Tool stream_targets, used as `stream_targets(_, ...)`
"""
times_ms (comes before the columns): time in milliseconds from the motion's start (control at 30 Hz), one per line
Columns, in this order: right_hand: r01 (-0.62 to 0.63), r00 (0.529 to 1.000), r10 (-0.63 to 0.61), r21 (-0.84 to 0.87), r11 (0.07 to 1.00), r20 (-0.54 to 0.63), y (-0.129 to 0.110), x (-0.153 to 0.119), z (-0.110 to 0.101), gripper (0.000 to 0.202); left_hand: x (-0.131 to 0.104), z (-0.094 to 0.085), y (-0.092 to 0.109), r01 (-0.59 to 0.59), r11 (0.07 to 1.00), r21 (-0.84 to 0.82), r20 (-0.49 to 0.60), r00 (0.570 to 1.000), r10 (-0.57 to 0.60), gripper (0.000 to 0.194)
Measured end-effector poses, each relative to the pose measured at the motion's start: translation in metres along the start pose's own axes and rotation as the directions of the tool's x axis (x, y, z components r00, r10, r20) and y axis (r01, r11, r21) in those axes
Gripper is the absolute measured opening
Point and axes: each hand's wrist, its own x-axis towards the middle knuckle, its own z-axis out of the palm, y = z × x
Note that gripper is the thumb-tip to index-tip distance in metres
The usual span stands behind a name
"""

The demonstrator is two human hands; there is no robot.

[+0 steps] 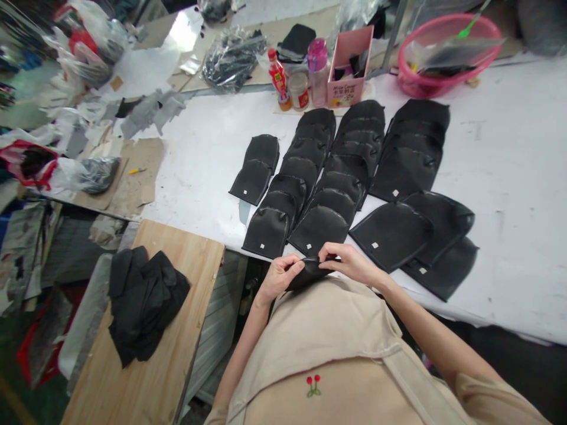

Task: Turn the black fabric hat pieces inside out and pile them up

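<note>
Close to my apron, at the table's front edge, both hands pinch the upper edge of a black leather-like piece (305, 278). My left hand (282, 274) grips its left part between thumb and fingers. My right hand (343, 261) is closed on the same edge, a short way to the right. The lower part of the piece is hidden against the apron. Just beyond my hands, similar black pieces with rounded ends lie overlapped in rows (322, 227), some with a small white square. Several more (392, 236) lie fanned out to the right of my right hand.
On the white table (195, 177), a pink box (349, 65), a red-labelled bottle (279, 79), a jar (299, 91) and a pink-capped bottle (318, 71) stand behind the rows. A pink basin (425, 82) sits back right. Black cloth (144, 301) lies on a wooden board (177, 348) at left.
</note>
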Motion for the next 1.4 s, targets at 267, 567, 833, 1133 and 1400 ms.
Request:
stream_targets(267, -0.053, 0.996, 0.055, 0.032, 0.998, -0.075, -0.002, 0.006, 0.006, 0.019, 0.0, 0.003, 0.002, 0.025, 0.999, 0.025, -0.071, 0.997, -0.023, 0.038)
stream_targets(567, -0.01, 0.999, 0.008, -0.053, 0.999, -0.041, -0.002, 0.014, 0.005, 0.019, 0.0, 0.002, 0.003, 0.049, 0.996, 0.076, -0.118, 0.992, -0.04, 0.033)
stream_targets(833, 0.06, 0.994, -0.049, -0.102, 0.993, 0.101, 0.007, 0.015, -0.01, 0.02, 0.0, -0.006, 0.001, 0.023, 0.992, 0.121, -0.173, 0.985, -0.002, 0.035)
stream_targets(1133, 0.101, 0.99, -0.077, -0.215, 0.971, 0.116, 0.01, 0.01, -0.02, 0.025, -0.001, -0.016, -0.014, -0.004, 0.997, 0.074, -0.325, 0.945, 0.028, 0.036)
stream_targets(1400, 0.023, 0.999, -0.025, -0.09, 0.996, -0.021, 0.015, 0.012, -0.004, 0.029, -0.001, -0.012, -0.013, -0.031, 0.994, 0.105, -0.306, 0.95, 0.062, 0.034)
